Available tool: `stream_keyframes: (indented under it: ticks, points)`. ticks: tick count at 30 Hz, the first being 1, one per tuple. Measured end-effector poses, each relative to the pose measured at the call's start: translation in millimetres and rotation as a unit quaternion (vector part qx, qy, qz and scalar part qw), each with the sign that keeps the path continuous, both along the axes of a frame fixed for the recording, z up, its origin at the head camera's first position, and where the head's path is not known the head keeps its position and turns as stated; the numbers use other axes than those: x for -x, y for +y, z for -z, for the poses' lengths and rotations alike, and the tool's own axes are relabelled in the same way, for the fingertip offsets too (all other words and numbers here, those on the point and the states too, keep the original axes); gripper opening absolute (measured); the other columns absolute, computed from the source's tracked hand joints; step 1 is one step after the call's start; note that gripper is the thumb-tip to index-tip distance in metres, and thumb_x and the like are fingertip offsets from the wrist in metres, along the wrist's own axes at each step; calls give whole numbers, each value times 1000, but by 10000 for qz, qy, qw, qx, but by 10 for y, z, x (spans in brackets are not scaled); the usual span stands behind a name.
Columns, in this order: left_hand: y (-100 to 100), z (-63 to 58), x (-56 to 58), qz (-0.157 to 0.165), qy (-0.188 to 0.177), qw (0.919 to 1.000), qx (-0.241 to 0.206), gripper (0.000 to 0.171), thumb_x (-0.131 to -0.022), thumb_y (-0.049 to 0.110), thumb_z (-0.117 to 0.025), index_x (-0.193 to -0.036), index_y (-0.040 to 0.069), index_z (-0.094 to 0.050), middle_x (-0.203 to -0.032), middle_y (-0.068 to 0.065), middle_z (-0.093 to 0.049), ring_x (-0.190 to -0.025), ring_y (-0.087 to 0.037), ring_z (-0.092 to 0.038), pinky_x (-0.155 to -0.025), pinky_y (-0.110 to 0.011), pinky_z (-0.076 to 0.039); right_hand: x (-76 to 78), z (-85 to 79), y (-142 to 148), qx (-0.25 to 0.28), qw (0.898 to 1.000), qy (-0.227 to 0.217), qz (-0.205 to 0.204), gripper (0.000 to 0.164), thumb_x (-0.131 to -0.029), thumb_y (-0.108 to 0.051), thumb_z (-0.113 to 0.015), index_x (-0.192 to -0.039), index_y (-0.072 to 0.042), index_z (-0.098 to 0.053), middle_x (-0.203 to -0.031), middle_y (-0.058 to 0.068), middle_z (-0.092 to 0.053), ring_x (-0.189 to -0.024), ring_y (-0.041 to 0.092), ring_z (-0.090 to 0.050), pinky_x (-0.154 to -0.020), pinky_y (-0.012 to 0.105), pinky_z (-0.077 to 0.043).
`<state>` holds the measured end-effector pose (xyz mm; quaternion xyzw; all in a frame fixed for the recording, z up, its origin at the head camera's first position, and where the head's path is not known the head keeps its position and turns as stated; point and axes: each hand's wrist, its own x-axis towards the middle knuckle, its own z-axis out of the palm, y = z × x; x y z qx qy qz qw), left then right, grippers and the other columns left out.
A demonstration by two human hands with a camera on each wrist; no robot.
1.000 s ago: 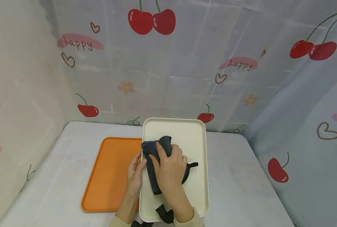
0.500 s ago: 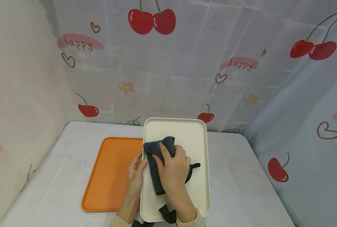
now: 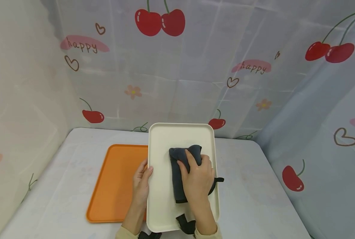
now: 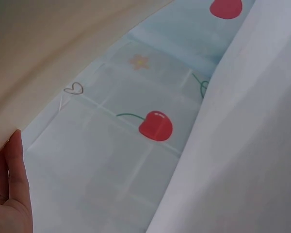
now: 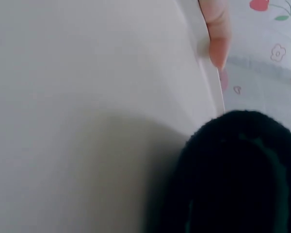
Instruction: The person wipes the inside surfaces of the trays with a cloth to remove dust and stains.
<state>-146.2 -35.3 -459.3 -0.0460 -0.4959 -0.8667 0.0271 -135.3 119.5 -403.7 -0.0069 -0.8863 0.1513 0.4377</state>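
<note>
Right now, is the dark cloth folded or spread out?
Folded, at least partly: the dark cloth shows overlapping layers under the right hand.

A cherry-printed sheet [image 3: 195,66] is hanging across the top of the head view. A white table [image 3: 249,186] is spreading below it.

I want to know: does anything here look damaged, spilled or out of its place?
Nothing stands out: no spill or damage shows. The left hand grips the cream tray, and the right hand holds a dark cloth against it.
</note>
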Motion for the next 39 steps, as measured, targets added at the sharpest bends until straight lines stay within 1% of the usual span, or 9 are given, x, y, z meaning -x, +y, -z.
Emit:
stream_keyframes:
  ticks: [3, 6, 10, 13, 16, 24, 32, 39]
  points:
    - [-15, 6, -1, 26, 27, 10000, 3, 41, -103, 15, -48, -142, 2, -44, -109, 7, -71, -91, -11, -71, -77, -29, -61, -11, 1, 93, 131, 9997, -114, 182, 41, -75, -32, -84, -112, -18, -74, -95, 20, -60, -81, 32, -59, -54, 38, -35]
    - [-26, 18, 4, 93, 122, 9998, -83, 39, -104, 14, -47, -141, 3, -45, -108, 7, -71, -90, -11, -72, -76, -29, -61, -25, 2, 179, 214, 9988, -231, 363, 40, -76, -31, -83, -113, -18, -74, -95, 21, -60, -81, 32, -58, -53, 38, -33]
    - [-31, 25, 7, 142, 200, 9995, -206, 37, -104, 13, -47, -140, 5, -46, -107, 7, -72, -89, -10, -72, -75, -29, -61, -44, 3, 280, 300, 9975, -326, 554, 40, -77, -31, -82, -114, -16, -74, -94, 22, -59, -80, 33, -57, -52, 41, -35]
    - [-33, 23, 7, 92, 171, 9995, -257, 36, -103, 12, -47, -139, 8, -48, -107, 7, -72, -88, -10, -72, -75, -28, -60, -55, 10, 340, 381, 9961, -396, 692, 39, -78, -30, -82, -114, -15, -74, -94, 23, -59, -80, 34, -56, -54, 45, -38]
    - [-35, 22, 6, 52, 170, 9995, -259, 35, -103, 12, -48, -138, 9, -49, -106, 7, -72, -88, -10, -72, -75, -27, -60, -60, 25, 379, 474, 9945, -489, 792, 39, -79, -30, -81, -114, -14, -74, -95, 23, -59, -81, 35, -57, -57, 48, -40]
    - [-35, 29, 2, 141, 307, 9989, -332, 37, -103, 11, -47, -139, 5, -47, -107, 6, -72, -88, -11, -72, -75, -28, -61, -70, 54, 385, 567, 9931, -622, 811, 41, -81, -34, -79, -116, -15, -73, -99, 23, -58, -83, 35, -57, -58, 46, -37]
    - [-38, 22, 4, 160, 314, 9994, -53, 41, -104, 14, -46, -142, 0, -42, -109, 5, -70, -90, -11, -72, -76, -30, -61, -72, 62, 379, 568, 9940, -478, 806, 42, -81, -34, -79, -117, -14, -73, -98, 24, -58, -81, 35, -57, -57, 45, -36]
    - [-35, 24, 12, 166, 305, 9994, -38, 42, -104, 15, -46, -143, 0, -41, -110, 5, -70, -91, -11, -71, -77, -30, -61, -77, 50, 332, 593, 9936, -526, 808, 42, -80, -34, -80, -117, -14, -73, -98, 24, -58, -79, 35, -57, -57, 45, -36]
